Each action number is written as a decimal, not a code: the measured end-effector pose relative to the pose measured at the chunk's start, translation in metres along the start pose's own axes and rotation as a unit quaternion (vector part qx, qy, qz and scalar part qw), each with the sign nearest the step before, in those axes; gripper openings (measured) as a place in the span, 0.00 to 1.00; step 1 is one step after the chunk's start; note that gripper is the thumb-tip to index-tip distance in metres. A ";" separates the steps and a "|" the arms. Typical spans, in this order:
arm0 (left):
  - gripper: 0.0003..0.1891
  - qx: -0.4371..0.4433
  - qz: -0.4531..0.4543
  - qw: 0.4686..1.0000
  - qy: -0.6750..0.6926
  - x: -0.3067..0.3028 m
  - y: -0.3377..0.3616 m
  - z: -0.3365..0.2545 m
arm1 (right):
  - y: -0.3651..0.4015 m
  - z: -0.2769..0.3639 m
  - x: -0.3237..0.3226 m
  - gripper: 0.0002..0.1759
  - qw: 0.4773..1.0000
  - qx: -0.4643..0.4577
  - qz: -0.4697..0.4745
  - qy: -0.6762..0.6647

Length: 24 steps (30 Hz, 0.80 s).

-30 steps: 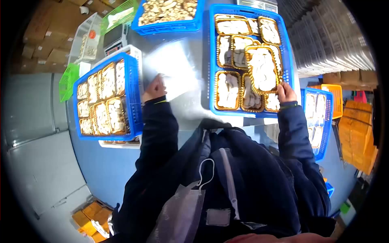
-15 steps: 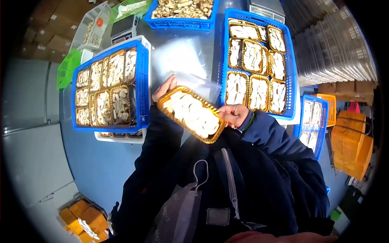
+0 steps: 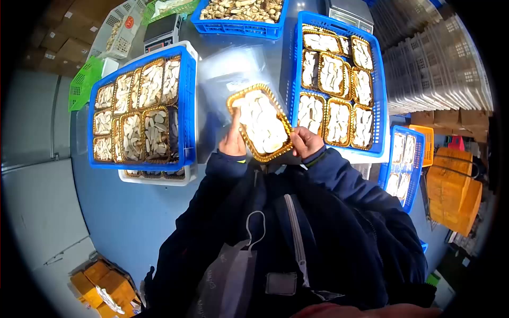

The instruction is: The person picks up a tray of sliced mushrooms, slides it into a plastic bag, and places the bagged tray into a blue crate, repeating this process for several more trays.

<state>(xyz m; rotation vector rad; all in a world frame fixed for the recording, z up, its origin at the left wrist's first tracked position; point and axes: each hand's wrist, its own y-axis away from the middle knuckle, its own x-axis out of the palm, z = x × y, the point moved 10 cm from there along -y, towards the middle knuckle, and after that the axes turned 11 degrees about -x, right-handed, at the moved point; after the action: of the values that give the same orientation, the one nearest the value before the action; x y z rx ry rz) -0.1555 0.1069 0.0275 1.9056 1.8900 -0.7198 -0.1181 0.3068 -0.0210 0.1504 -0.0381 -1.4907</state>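
Note:
Between my two hands is a gold-rimmed tray [image 3: 290, 129] filled with pale sliced mushrooms [image 3: 262, 122]. My left hand [image 3: 233, 139] grips its left side, thumb up over the rim and onto the slices; the fingers beneath are hidden. At the lower right corner, my right hand [image 3: 307, 142] pinches the rim between thumb and fingers. The tray is held in front of my chest, tilted, its long side slanting down to the right. Behind it, clear plastic bags [image 3: 233, 63] lie on the metal table [image 3: 212, 42].
A blue crate [image 3: 188, 106] of filled trays stands left, on a white crate. Another blue crate [image 3: 377, 106] of trays stands right. Loose mushrooms fill a blue crate [image 3: 238, 27] at the back, near two scales. Stacked white crates [image 3: 440, 69] rise at far right.
The tray has turned more upright and shifted slightly up and right. My left hand has moved from behind its far left corner to its left side, thumb on top.

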 end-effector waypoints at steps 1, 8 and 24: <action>0.28 0.005 0.022 1.000 0.008 0.006 0.004 -0.002 | -0.002 -0.003 0.000 0.11 1.000 0.000 -0.012 -0.013; 0.39 -0.040 0.277 0.940 0.196 0.043 0.038 0.017 | -0.007 -0.005 -0.015 0.14 0.998 -0.043 -0.029 0.042; 0.24 -0.198 0.170 0.742 0.617 0.055 -0.027 0.016 | -0.012 -0.008 -0.020 0.14 0.998 -0.034 -0.039 0.023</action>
<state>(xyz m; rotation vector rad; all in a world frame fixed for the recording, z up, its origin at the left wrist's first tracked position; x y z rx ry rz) -0.1851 0.1434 -0.0144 2.4763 1.8298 1.3122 -0.1310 0.3265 -0.0296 0.1324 0.0568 -1.5640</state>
